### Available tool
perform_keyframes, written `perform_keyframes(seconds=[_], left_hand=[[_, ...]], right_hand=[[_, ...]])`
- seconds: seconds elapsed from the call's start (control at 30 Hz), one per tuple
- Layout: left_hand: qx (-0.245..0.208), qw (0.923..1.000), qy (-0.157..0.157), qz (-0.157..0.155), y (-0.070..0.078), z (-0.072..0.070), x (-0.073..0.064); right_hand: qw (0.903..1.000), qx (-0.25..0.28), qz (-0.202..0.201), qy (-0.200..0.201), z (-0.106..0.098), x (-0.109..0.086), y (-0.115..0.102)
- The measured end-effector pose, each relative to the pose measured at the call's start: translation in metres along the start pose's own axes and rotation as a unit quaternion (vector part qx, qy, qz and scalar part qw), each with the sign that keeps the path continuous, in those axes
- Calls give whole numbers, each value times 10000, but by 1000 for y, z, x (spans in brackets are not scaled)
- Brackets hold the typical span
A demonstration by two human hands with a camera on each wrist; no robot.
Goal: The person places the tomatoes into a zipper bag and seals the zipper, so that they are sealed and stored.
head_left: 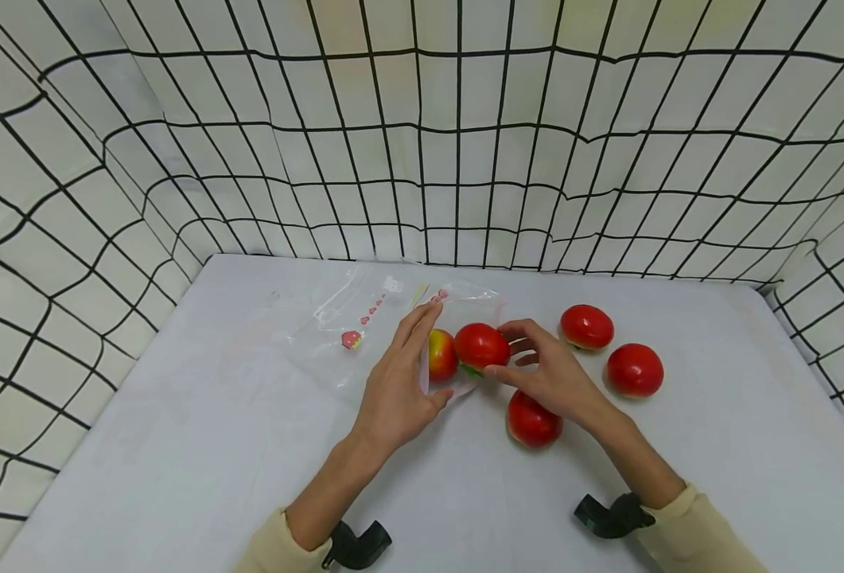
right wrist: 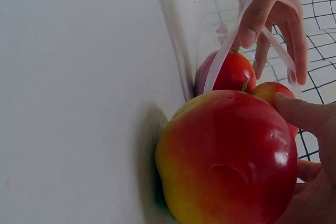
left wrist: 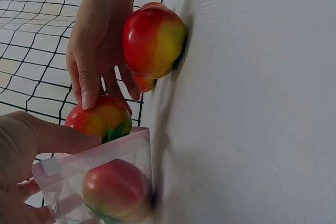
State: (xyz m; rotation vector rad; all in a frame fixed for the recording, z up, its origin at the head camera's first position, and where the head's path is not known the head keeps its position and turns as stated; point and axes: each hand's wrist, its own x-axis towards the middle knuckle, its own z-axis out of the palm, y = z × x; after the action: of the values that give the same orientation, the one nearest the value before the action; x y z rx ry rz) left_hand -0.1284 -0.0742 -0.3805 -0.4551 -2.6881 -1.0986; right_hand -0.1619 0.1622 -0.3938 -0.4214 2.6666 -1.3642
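Observation:
A clear zip bag (head_left: 321, 342) with small pink and red prints lies across the table, its pink-edged mouth facing right. My left hand (head_left: 402, 390) holds that mouth apart, thumb at the rim (left wrist: 94, 155) in the left wrist view. Inside the bag is one red-and-yellow tomato (left wrist: 116, 187). My right hand (head_left: 550, 370) grips a second tomato (head_left: 482, 345) with green leaves between thumb and fingers, right at the bag's mouth. Just below the right hand, a third tomato (head_left: 534, 419) rests on the table and fills much of the right wrist view.
Two more tomatoes, one at the back (head_left: 586, 326) and one farther right (head_left: 635, 370), sit beyond the right hand. Black wire grid (head_left: 457, 127) walls off the back and both sides of the white table (head_left: 178, 446). Black wrist mounts (head_left: 611, 516) hang at both sleeves.

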Motion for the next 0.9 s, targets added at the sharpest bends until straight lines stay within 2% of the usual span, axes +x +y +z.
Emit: perform_keyframes(seconds=[0.3,0.67,0.9], left_hand=[[-90,9998,56,157,-1,1,0],[-65,9996,97,269,0,1,0],[-75,9994,125,309,-1,0,1]], right_hand=[[9997,-229,-88,41,6,4,-10],[9985,-497,31,214,11,4,-16],[9948,-951,69,343,12,2,-23]])
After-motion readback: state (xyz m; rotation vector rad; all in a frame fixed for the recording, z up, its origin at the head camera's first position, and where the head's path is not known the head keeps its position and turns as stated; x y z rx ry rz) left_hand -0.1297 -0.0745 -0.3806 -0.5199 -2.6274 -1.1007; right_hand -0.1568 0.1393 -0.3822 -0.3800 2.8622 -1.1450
